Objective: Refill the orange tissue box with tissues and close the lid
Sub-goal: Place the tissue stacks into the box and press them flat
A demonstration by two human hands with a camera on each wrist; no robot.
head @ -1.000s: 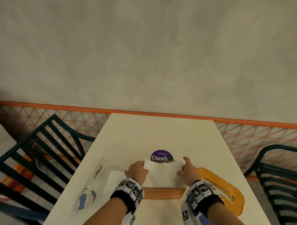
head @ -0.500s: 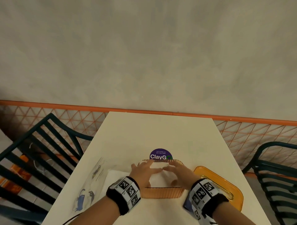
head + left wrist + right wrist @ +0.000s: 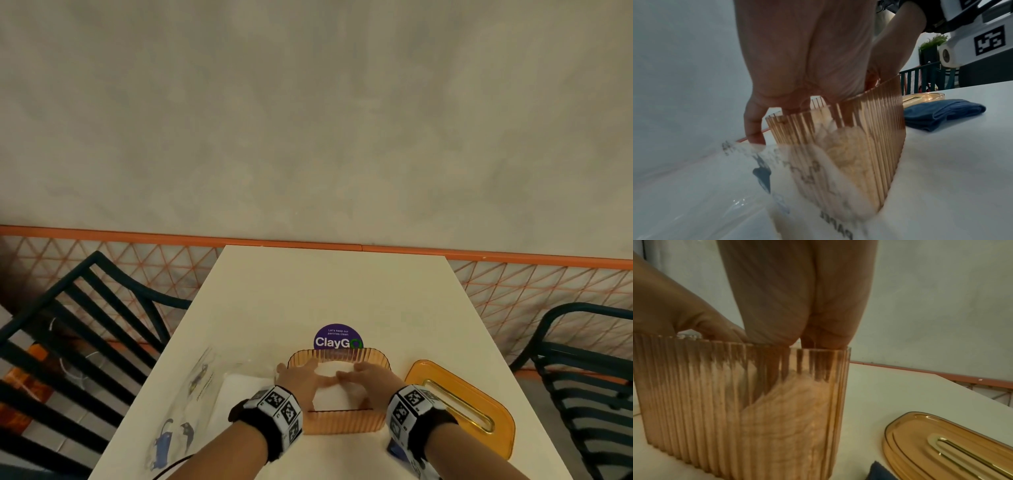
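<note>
The orange ribbed tissue box stands open-topped near the table's front edge. A white stack of tissues sits inside it and shows through the wall in the wrist views. My left hand and right hand reach down into the box, fingers straight, pressing on the tissues, fingertips almost meeting. In the left wrist view the left hand has its thumb outside the box wall. The orange lid with its gold slot lies flat to the right of the box.
A clear plastic wrapper with more white tissues lies left of the box. A blue cloth lies near the front right. A purple ClayGo sticker is behind the box. Dark slatted chairs flank the table.
One second ago both hands held the tissue stack by its sides above the box. The stack has gone down into the box, and the hands have moved on top of it.
</note>
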